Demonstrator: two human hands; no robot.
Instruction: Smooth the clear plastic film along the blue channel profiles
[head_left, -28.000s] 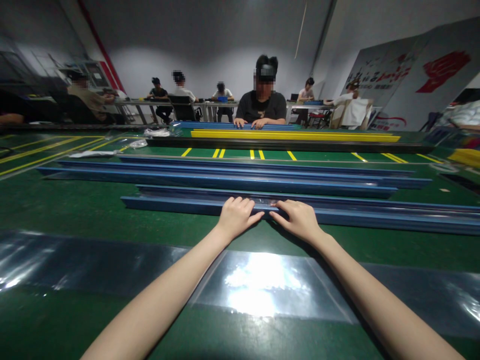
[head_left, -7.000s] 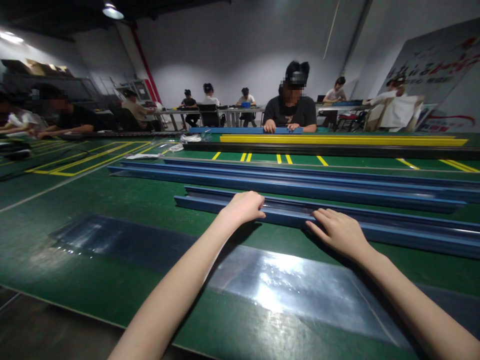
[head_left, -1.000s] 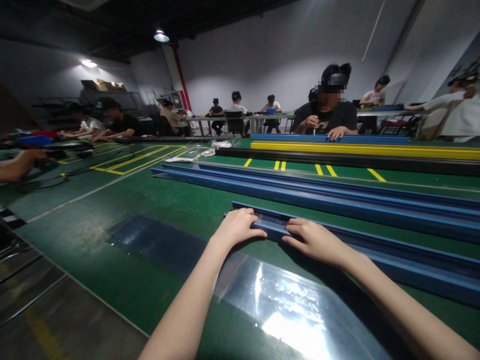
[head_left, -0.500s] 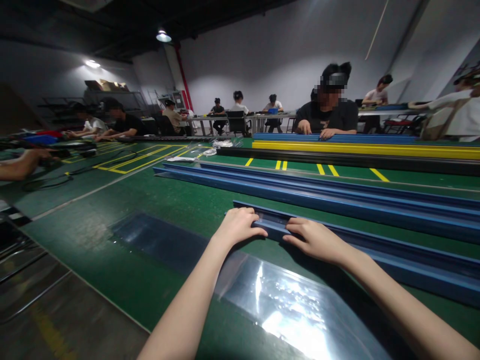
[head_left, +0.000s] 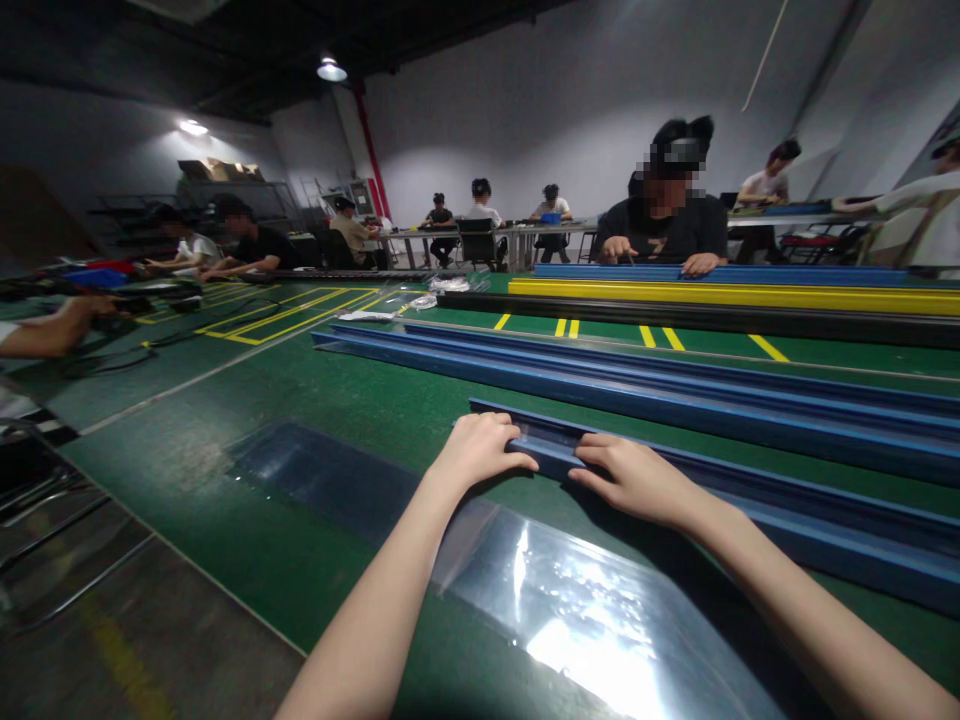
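Observation:
A long blue channel profile (head_left: 780, 500) lies across the green table, its near end under my hands. My left hand (head_left: 480, 445) is closed over that end, fingertips inside the channel and thumb along the near side. A short way to the right, my right hand (head_left: 626, 470) grips the same profile, its fingers curled into the groove and its thumb on the near wall. Beneath my left forearm, a clear plastic sheet (head_left: 555, 570) lies flat on the table and reflects the lamps. Behind my hands lies another pair of blue profiles (head_left: 600, 385).
Farther back lie a black profile (head_left: 675, 320), a yellow profile (head_left: 720, 295) and another blue one (head_left: 810, 273). A co-worker in black (head_left: 660, 220) handles parts across the table. Black cables (head_left: 142, 345) lie at the left. The green table's (head_left: 225, 570) edge runs along the near left.
The view has shifted slightly, so everything sits a little to the right. Both my hands keep their place on the profile. The co-worker across the table has moved their hands farther apart.

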